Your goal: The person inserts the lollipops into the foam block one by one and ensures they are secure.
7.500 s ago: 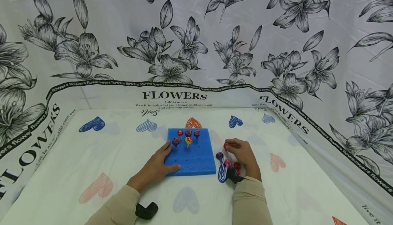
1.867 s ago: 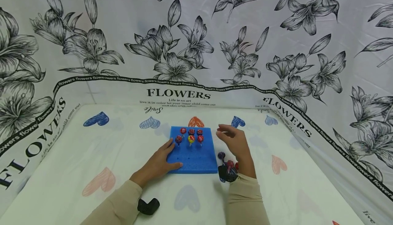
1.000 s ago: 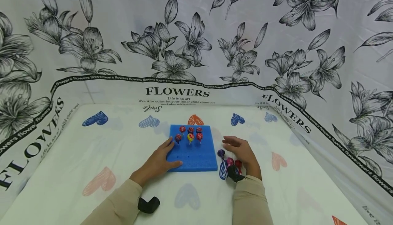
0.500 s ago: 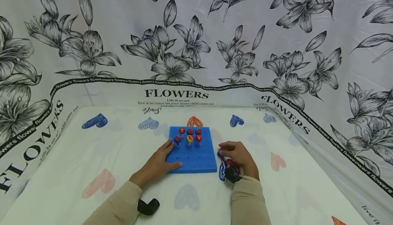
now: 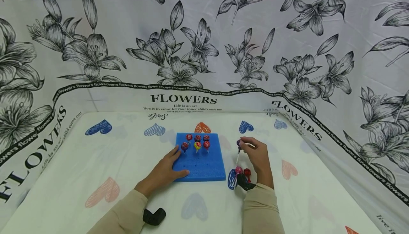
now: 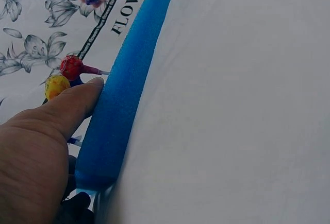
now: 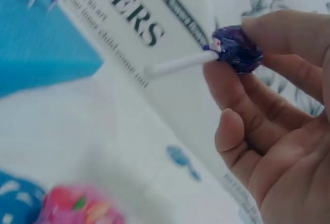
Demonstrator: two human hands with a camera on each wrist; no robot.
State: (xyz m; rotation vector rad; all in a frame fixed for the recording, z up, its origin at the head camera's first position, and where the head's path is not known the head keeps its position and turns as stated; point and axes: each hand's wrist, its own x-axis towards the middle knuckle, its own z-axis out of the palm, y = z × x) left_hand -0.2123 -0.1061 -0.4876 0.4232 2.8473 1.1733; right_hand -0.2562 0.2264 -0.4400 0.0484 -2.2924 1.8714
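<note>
Purple-wrapped lollipop (image 5: 238, 142) is pinched by its head between the thumb and fingers of my right hand (image 5: 258, 156), beside the board's right edge. Its white stick points down in the head view, and the right wrist view shows the wrapped candy (image 7: 238, 49) close up. My left hand (image 5: 163, 172) rests spread on the left side of a blue foam board (image 5: 201, 168), thumb on top. Several lollipops stand upright in the board in two rows, among them a yellow lollipop (image 5: 197, 144) and a red lollipop (image 5: 206, 144) at the front row's right end.
A pink lollipop (image 5: 238, 170) and a red lollipop (image 5: 247, 172) lie right of the board, partly hidden by the black wrist camera (image 5: 244, 182). Small holes show in the board's front half. A heart-patterned cloth (image 5: 112, 156) covers the table; a flower-printed curtain (image 5: 127, 74) stands behind.
A red lollipop moved from my right hand into the board's front row. Then my right hand picked the purple lollipop from the pile and raised it. My left hand stayed on the board.
</note>
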